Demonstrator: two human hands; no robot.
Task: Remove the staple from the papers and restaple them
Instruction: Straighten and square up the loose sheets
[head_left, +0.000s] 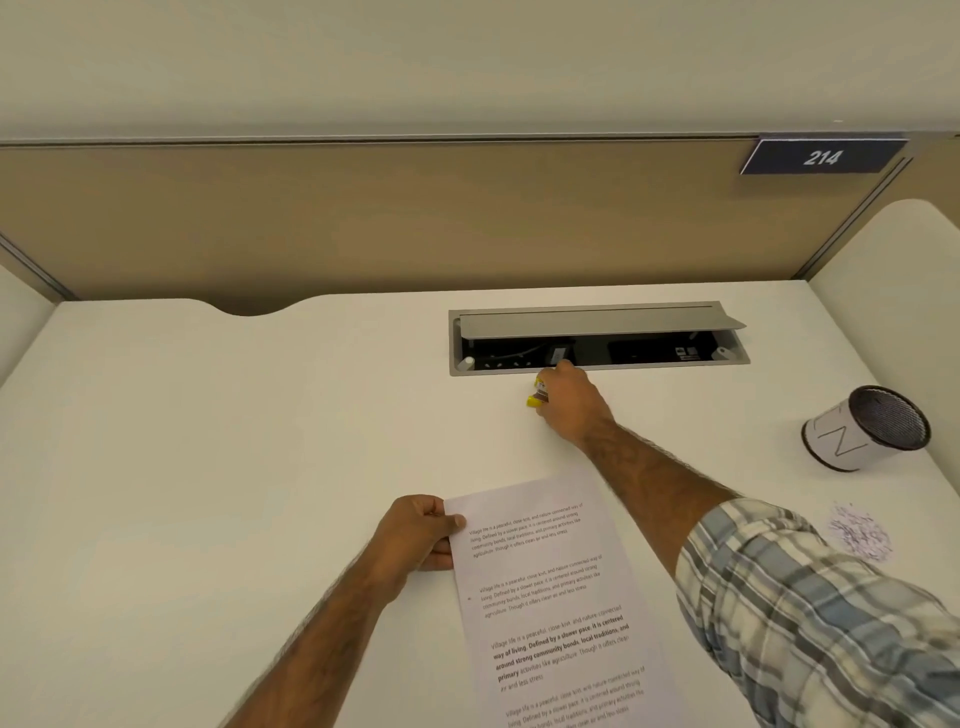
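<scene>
Printed papers (561, 597) lie on the white desk (208, 441) near its front edge. My left hand (418, 535) pinches their top left corner, thumb on top of the sheet. My right hand (569, 402) is stretched far forward, just in front of the cable tray. It is closed around a small yellow tool (537, 393), likely a stapler or staple remover, which rests on or just above the desk. Most of the tool is hidden under my fingers. I cannot make out a staple in the papers.
An open grey cable tray (597, 338) with its lid raised is set into the desk's back. A tipped mesh pen cup (867, 428) lies at the right. A small heap of metal scraps (857, 535) sits near my right sleeve. A beige partition closes off the back.
</scene>
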